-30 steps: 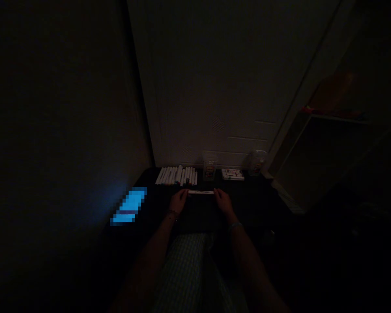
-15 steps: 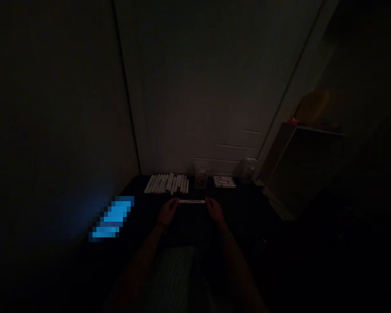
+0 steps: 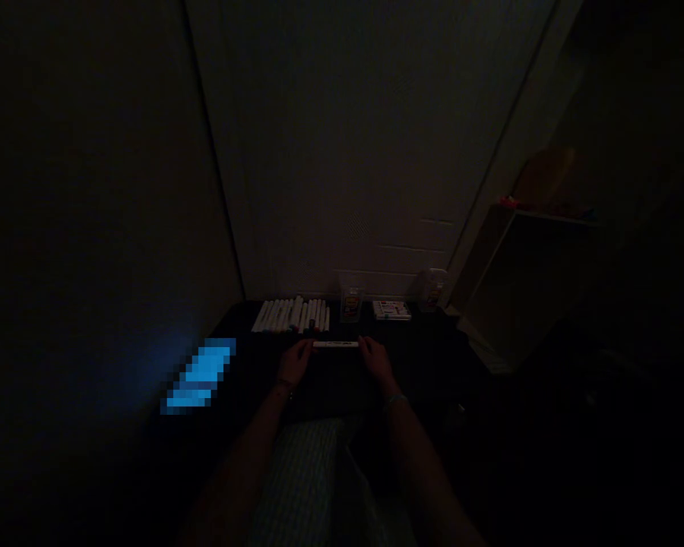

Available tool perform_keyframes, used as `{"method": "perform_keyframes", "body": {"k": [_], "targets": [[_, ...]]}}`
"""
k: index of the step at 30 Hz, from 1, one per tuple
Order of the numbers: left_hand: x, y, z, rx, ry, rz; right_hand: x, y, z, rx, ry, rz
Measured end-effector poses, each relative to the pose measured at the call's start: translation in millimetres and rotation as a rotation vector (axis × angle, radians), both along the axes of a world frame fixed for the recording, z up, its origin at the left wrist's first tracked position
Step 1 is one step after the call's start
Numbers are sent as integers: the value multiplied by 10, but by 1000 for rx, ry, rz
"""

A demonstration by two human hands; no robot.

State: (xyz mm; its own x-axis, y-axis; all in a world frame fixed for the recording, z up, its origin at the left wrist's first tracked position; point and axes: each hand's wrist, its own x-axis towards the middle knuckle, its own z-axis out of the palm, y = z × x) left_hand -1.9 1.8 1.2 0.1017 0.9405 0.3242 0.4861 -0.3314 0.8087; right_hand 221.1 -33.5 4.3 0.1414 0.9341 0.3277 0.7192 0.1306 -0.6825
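The scene is very dark. A white marker [image 3: 335,345] lies crosswise between my two hands above a dark table [image 3: 433,357]. My left hand [image 3: 296,360] pinches the marker's left end and my right hand [image 3: 376,360] pinches its right end. Just behind them a row of several white markers [image 3: 292,314] lies side by side on the table. My forearms reach in from the bottom of the view over a pale checked cloth [image 3: 313,479] on my lap.
A glowing blue screen [image 3: 199,374] lies at the table's left edge. At the back stand a clear cup [image 3: 350,302], a small flat box [image 3: 391,309] and a clear jar [image 3: 432,290]. A wall rises behind, and a shelf unit [image 3: 524,281] stands to the right.
My hands keep hold of the marker's two ends. The view has drifted slightly, so everything sits a little lower and to the left than a second ago.
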Motion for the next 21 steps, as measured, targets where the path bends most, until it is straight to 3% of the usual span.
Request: {"method": "perform_keyframes", "body": {"k": [21], "targets": [[22,-55,50,-19,-9,9,-19,-48,38,3,48,3]]}}
